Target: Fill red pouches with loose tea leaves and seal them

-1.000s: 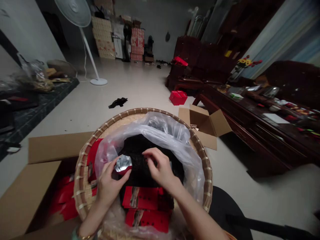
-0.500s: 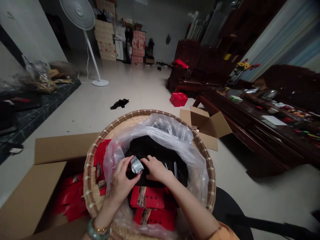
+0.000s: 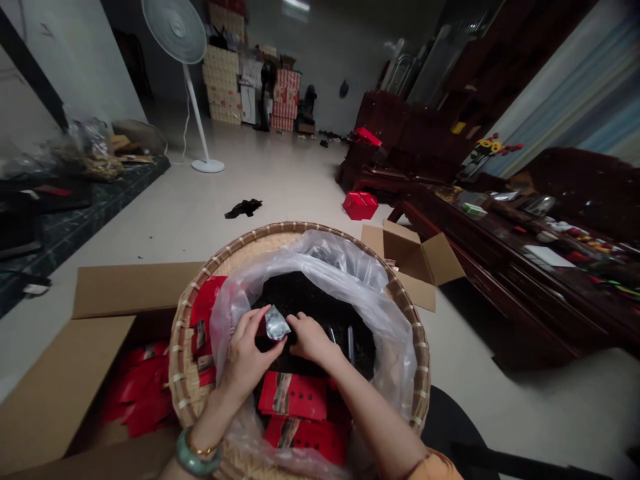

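View: head camera, looking down over a round bamboo tray (image 3: 300,225).
Left hand (image 3: 245,360): fingers are closing and pinching the packet's left side.
Right hand (image 3: 311,339): fingers are curling, tips touching the packet's right side; gripping or not, I cannot tell.
Silver foil packet (image 3: 276,323): it is sitting up between both hands' fingers.
Below the fingers: a dark heap (image 3: 295,300) is lying in a clear plastic bag (image 3: 333,263), and red paper packets (image 3: 293,395) are lying nearer the person.

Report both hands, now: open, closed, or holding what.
Left hand: closed, holding a small silver foil packet.
Right hand: fingers curled beside the packet; whether it grips the packet cannot be told.
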`<state>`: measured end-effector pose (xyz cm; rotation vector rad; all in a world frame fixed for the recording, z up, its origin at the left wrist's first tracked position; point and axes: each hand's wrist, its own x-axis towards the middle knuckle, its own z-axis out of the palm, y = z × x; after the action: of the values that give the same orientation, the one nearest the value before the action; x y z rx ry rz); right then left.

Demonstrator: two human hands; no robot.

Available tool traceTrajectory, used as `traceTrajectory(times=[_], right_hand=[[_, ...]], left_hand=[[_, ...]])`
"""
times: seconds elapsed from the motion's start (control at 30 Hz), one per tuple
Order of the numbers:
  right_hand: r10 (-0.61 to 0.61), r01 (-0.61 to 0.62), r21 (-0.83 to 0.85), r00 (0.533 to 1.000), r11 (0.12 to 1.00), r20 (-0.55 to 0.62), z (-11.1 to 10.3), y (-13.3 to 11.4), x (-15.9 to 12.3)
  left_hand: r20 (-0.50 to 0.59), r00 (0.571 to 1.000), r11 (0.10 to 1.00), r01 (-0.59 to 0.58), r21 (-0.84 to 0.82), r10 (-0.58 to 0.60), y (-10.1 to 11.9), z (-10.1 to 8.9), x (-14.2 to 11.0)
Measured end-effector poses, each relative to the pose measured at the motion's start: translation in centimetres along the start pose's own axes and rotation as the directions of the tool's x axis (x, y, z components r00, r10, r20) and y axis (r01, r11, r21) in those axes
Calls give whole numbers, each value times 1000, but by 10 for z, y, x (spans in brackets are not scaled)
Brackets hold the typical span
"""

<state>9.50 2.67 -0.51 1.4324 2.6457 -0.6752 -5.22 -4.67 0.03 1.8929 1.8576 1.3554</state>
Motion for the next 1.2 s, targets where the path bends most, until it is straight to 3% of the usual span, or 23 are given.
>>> traceTrajectory(times=[0.13,0.23,0.33,0.4,0.53,0.63,0.73,0.9,1.07,1.2], right_hand=[[-3,21,302,998,953,-58,-5,21,-1],[36,19,556,996,831,-87,-20,37,-10],[15,53,700,996,712,-90,-48,43,-23],[-27,120,696,989,708,-143,-69,38,-31],[-96,212,426,956,880,-277,-102,16,-41],[-127,203,220,940,954,-318,-111,-1,-42],[-129,180,143,943,973,-307,-109,-10,-43],[-129,201,238,949,950,-286,-99,-12,-47],[-165,311,472,931,825,-325,-89,-15,-54],[-59,302,563,911,769,-408,-83,-2,-54]], left_hand=[[26,1000,1000,11,15,-11,4,-2,0],[68,998,1000,5,16,-6,4,1,2],[116,993,1000,-17,17,15,6,9,7],[137,990,999,-33,25,29,11,14,10],[137,990,998,-40,45,34,22,21,14],[101,994,998,-38,45,33,27,24,14],[68,997,999,-25,48,21,26,27,12],[84,996,997,1,71,-7,23,31,10],[74,997,998,-1,60,-4,22,34,8],[89,995,999,39,11,-39,19,32,8]])
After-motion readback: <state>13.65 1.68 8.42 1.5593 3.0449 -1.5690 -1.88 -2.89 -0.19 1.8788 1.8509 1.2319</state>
